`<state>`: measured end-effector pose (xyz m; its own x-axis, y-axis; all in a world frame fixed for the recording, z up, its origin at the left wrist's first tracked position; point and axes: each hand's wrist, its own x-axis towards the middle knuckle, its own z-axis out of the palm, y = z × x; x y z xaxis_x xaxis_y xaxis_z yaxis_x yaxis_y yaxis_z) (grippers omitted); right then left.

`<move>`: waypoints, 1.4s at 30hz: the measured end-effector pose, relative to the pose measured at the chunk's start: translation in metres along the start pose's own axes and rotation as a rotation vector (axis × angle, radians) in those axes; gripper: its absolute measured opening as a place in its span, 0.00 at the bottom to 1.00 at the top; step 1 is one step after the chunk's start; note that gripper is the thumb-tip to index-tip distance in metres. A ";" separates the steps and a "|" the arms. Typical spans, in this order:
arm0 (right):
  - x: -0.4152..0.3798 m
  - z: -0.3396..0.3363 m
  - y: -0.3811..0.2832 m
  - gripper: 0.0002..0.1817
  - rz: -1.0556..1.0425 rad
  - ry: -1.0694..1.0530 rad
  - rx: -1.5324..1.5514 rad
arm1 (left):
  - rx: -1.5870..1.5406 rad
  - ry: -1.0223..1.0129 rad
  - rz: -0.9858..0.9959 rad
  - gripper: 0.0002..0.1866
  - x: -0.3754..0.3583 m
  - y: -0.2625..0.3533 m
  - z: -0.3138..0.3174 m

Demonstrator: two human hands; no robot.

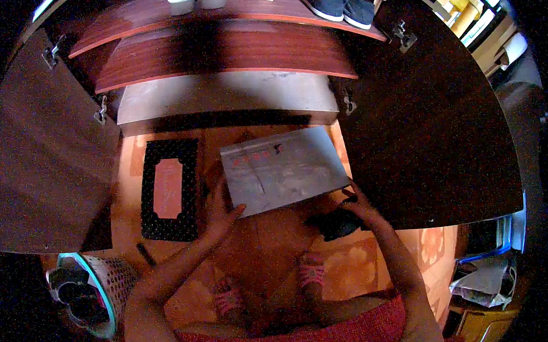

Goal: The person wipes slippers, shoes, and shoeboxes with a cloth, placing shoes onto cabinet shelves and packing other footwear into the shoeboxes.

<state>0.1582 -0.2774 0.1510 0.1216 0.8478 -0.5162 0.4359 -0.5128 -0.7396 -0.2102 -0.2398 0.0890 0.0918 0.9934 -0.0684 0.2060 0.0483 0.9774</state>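
Note:
A flat greyish-white box (286, 170) with faint red lettering is held slightly tilted above the floor, in front of an open cabinet. My left hand (222, 214) grips its left side, thumb along the near edge. My right hand (361, 204) holds its near right corner. Close under my right hand lies a dark object (339, 222), perhaps a shoe; its shape is hard to make out. Left of my left hand, a black dotted box (144, 193) with a pink label (168, 188) rests on the floor.
Two cabinet doors (56, 160) stand open on either side. Reddish shelves (221, 52) carry white shoes (197, 1) and dark shoes (334, 7). A perforated basket (118, 279) stands at left. A plastic bag (486, 284) lies at right. Pink-strapped sandals are on my feet.

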 end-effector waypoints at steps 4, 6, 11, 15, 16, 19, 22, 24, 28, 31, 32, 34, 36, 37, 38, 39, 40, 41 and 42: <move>-0.007 -0.017 -0.025 0.37 0.059 0.016 -0.092 | 0.780 -0.235 0.462 0.28 0.002 0.023 0.007; -0.005 -0.042 -0.033 0.33 -0.068 -0.006 -0.229 | 1.092 -0.356 0.709 0.29 0.000 0.003 0.013; -0.024 -0.046 -0.134 0.18 -0.270 -0.012 0.238 | 0.972 -0.501 0.535 0.24 0.001 0.047 0.011; -0.011 -0.005 -0.175 0.26 -0.069 -0.020 0.734 | 0.071 -0.414 0.011 0.24 0.014 0.073 0.039; -0.003 0.010 -0.176 0.28 -0.122 -0.085 0.722 | -0.493 -0.517 -0.263 0.25 0.024 0.094 0.035; 0.028 0.058 -0.177 0.34 -0.190 -0.332 0.673 | -1.128 -0.445 -0.458 0.26 0.051 0.107 0.026; 0.046 0.101 -0.181 0.37 -0.376 -0.449 0.472 | -1.011 -0.142 -0.406 0.26 0.054 0.101 0.005; 0.052 0.121 -0.180 0.41 -0.523 -0.457 0.223 | -0.818 0.042 -0.425 0.25 0.052 0.081 -0.014; 0.092 0.161 -0.167 0.41 -0.366 -0.499 0.277 | -0.403 0.044 -0.025 0.27 0.057 0.053 -0.031; 0.111 0.176 -0.200 0.41 -0.397 -0.591 0.466 | -0.488 0.234 -0.148 0.29 0.094 0.063 -0.052; 0.098 0.166 -0.235 0.41 -0.319 -0.488 0.456 | -0.222 0.283 0.055 0.30 0.113 0.066 -0.062; 0.118 0.167 -0.258 0.41 -0.237 -0.394 0.448 | -0.493 0.413 -0.132 0.39 0.142 0.093 -0.079; 0.168 0.189 -0.249 0.41 -0.515 -0.323 0.421 | -0.548 0.519 -0.210 0.45 0.156 0.113 -0.084; 0.172 0.191 -0.246 0.41 -0.525 -0.328 0.426 | -0.482 0.525 -0.202 0.46 0.164 0.102 -0.089; 0.168 0.194 -0.238 0.40 -0.509 -0.314 0.266 | -0.494 0.444 -0.233 0.42 0.186 0.040 -0.109; 0.166 0.196 -0.228 0.39 -0.488 -0.301 0.108 | -0.446 0.420 -0.218 0.39 0.191 0.018 -0.113; 0.184 0.213 -0.213 0.33 -0.522 -0.269 0.125 | -0.398 0.397 -0.202 0.36 0.196 -0.002 -0.116; 0.198 0.220 -0.199 0.33 -0.526 -0.281 0.131 | -0.291 0.426 -0.139 0.33 0.185 0.006 -0.096; 0.210 0.225 -0.186 0.30 -0.592 -0.288 0.144 | -0.272 0.447 -0.047 0.29 0.187 -0.015 -0.090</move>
<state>-0.0982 -0.0339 0.0830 -0.3527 0.9318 -0.0861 0.2305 -0.0027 -0.9731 -0.2833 -0.0457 0.0800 -0.3482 0.9341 -0.0791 -0.0657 0.0598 0.9960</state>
